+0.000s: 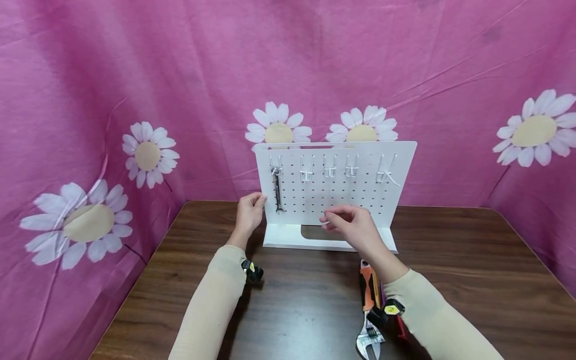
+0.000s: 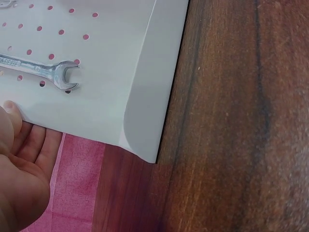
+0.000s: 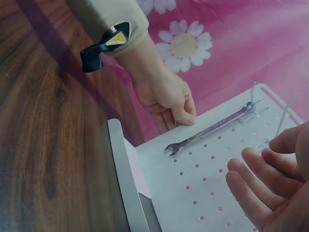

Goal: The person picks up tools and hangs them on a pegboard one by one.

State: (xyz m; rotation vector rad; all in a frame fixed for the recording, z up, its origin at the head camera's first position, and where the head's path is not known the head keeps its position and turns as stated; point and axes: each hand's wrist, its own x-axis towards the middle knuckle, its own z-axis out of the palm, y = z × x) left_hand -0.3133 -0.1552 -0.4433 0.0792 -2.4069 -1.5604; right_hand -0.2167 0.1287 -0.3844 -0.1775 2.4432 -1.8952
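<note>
A white pegboard (image 1: 387,205) stands upright on its base on the table. My left hand (image 1: 249,212) grips its left edge, thumb at the front and fingers behind, as the left wrist view shows (image 2: 21,169). Beside that hand, a combination wrench (image 1: 277,192) hangs from the leftmost hook, its open end (image 2: 65,76) pointing down. My right hand (image 1: 353,225) hovers before the lower middle of the board with fingers loosely bent. Nothing shows between its fingers in the right wrist view (image 3: 285,188).
Several white wire hooks (image 1: 330,171) line the board's upper part. An adjustable wrench (image 1: 366,295) with an orange and black handle lies on the wooden table (image 1: 459,260) under my right forearm. A red tool part (image 1: 401,327) beside it is mostly hidden. Behind hangs a pink flowered cloth (image 1: 315,60).
</note>
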